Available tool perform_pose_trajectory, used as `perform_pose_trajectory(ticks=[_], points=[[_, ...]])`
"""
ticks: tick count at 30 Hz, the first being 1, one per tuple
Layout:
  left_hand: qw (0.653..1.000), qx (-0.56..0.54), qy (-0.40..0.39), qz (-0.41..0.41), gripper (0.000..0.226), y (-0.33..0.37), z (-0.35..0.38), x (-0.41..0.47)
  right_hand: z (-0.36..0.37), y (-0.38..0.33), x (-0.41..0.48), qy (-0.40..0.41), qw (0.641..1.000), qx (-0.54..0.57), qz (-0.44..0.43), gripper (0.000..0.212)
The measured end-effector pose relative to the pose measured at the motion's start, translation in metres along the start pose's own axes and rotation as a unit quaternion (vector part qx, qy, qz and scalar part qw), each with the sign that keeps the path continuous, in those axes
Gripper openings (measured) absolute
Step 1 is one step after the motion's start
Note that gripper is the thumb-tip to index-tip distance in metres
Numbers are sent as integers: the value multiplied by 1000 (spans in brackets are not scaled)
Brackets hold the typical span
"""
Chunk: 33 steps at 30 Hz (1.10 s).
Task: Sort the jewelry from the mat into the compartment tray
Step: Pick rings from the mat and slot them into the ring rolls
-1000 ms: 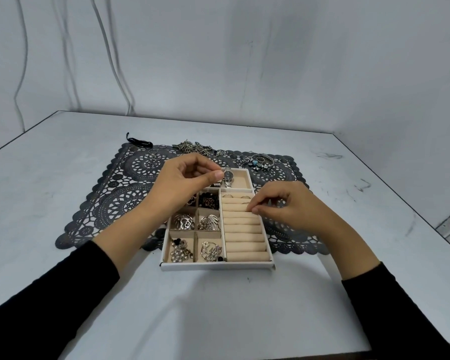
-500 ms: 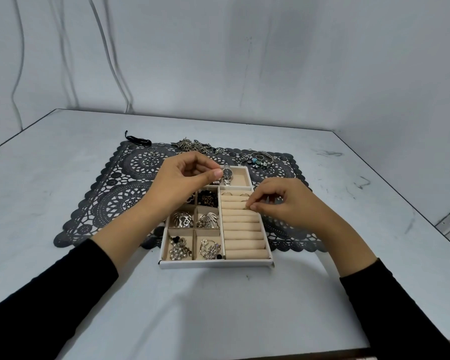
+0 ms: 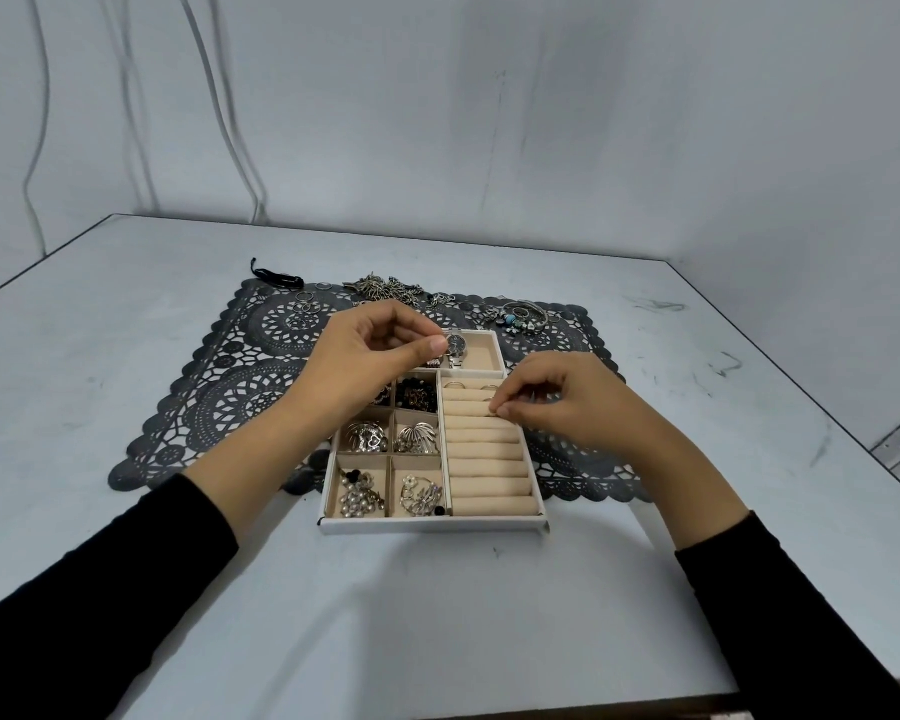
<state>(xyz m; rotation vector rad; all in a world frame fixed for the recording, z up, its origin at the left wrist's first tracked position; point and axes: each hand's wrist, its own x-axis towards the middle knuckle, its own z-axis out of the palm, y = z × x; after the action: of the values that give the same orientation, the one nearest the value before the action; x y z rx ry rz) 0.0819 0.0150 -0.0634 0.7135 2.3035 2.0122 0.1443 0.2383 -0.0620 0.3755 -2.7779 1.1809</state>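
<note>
Head view: compartment tray (image 3: 432, 526) mostly stocked, watch (image 3: 457, 346) stowed, seated rings (image 3: 453, 385) lodged. Right hand (image 3: 567, 402) fingers clamped on a ring (image 3: 493, 407); left hand (image 3: 365, 371) fingers pinched, contents indiscernible. Chains (image 3: 385, 289), bracelets (image 3: 523, 317), loose rings (image 3: 305, 304) left on mat (image 3: 219, 387).

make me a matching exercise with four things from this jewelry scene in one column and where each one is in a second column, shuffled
Column one
1. watch
2. black cord
3. beaded bracelets
4. right hand

Column two
A. far right part of the mat
B. fingertips at the ring rolls
C. far compartment of the tray
D. far left corner of the mat

Pairs: 1-C, 2-D, 3-A, 4-B
</note>
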Motion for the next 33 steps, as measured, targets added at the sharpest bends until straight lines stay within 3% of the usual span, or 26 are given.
perform_pose_trajectory(ticks=[10, 15, 20, 24, 33], points=[[1000, 13, -16, 10, 13, 2, 3, -1, 0, 3, -4, 17, 997, 64, 29, 8], [999, 35, -31, 21, 13, 3, 4, -4, -3, 10, -10, 123, 984, 121, 54, 12], [996, 77, -45, 32, 13, 0, 5, -5, 4, 34, -13, 213, 973, -10, 88, 19], [991, 106, -73, 42, 13, -2, 6, -6, 7, 43, -16, 191, 971, -112, 93, 34], [967, 218, -110, 73, 9, -2, 6, -9, 10, 45, -15, 92, 969, -195, 120, 44]])
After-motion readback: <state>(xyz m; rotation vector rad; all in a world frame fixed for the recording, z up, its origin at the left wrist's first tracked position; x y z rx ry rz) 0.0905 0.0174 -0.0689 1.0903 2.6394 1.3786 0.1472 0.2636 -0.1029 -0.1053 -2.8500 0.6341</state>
